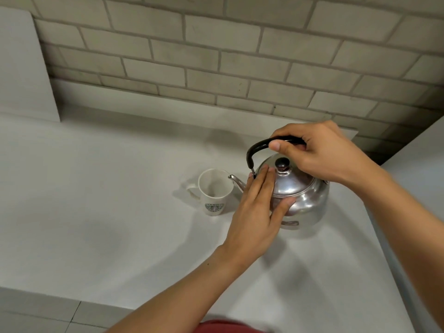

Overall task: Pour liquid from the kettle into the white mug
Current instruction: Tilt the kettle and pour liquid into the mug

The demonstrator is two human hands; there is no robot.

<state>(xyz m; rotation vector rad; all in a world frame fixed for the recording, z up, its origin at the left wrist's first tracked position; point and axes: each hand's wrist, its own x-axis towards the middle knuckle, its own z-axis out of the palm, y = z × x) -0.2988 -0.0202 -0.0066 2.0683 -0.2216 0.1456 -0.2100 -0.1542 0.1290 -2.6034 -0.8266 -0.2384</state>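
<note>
Head view: right hand (322, 152) grips kettle handle (254, 150); left hand (258, 207), fingers flat, steadies kettle (302, 195). Tip slowly, spout (236, 180) over Starbucks mug (215, 191) beyond left fingertips.

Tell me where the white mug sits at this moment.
In the head view the white mug stands upright on the white counter, just left of the kettle, with the spout tip at its rim.

A shiny steel kettle (302, 193) with a black arched handle and black lid knob stands upright on the counter. Its thin spout points toward nine o'clock, its tip at the rim of the white mug (214, 192), which stands upright just beside it, logo facing six o'clock.
</note>
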